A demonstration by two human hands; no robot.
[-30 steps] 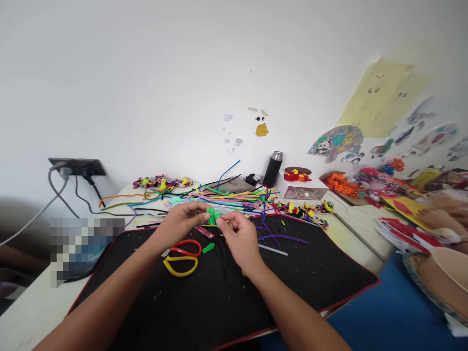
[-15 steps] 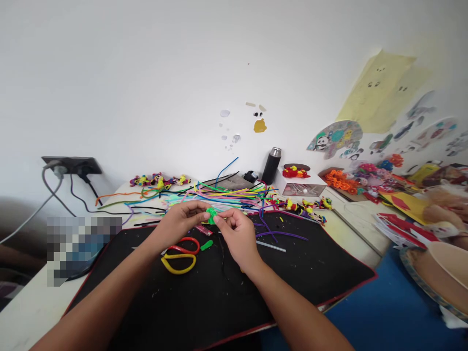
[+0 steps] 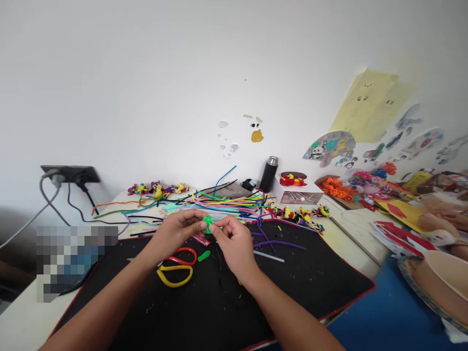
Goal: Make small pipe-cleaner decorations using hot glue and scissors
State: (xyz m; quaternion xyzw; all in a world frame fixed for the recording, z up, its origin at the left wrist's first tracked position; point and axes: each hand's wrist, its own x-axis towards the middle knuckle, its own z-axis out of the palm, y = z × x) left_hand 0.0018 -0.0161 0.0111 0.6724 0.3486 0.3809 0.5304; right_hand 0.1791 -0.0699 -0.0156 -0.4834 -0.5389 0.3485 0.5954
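Observation:
Between my hands is a small, bright green fuzzy piece (image 3: 207,223), looking like bent pipe cleaner. My left hand (image 3: 179,231) pinches it from the left, thumb and fingers pressed together. From the other side my right hand (image 3: 236,246) grips it with thumb and forefinger. Below them, scissors with one red and one yellow handle (image 3: 175,276) lie on the black mat (image 3: 175,317). Beside the scissors rests a short green fuzzy strip (image 3: 204,256). My fingers partly cover the held piece, so its full shape is hidden.
Many coloured pipe cleaners (image 3: 226,204) lie behind the mat. Small colourful figures (image 3: 157,189) stand farther back left. A black bottle (image 3: 269,174) and a white box (image 3: 298,192) are near the wall. A woven-rimmed basket (image 3: 413,278) sits at the right.
The view has tilted slightly, so everything sits lower in the picture. Both hands keep their pinch on the green piece, with only slight finger movement.

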